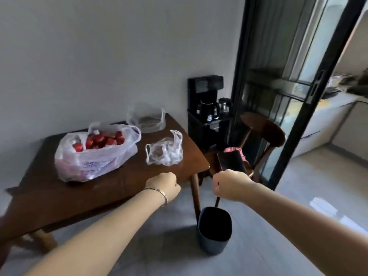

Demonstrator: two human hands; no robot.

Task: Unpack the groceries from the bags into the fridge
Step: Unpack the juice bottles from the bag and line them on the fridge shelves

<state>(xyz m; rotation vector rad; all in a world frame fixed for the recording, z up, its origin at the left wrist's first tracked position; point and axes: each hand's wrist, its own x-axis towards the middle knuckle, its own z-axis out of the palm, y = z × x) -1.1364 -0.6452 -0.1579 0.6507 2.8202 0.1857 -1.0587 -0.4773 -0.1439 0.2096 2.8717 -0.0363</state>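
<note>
Near: dark round plastic bin point(215, 230) on the grey floor, below the right grip point(229, 185). Left grip point(165, 186) is fisted with nothing seen in it, over the near right edge of the dark brown wooden counter point(111, 188). Right grip is curled, off the counter's right corner; can't tell if it holds the dark flat object point(232, 161) just beyond it. White plastic grocery bag with red items point(93, 152) sits on the counter, far-left of both grips, untouched. Crumpled small clear bag point(165, 152) is to its right, just beyond the left grip. Slack clear plastic bag point(147, 118) at the far edge. Fridge not in view.
</note>
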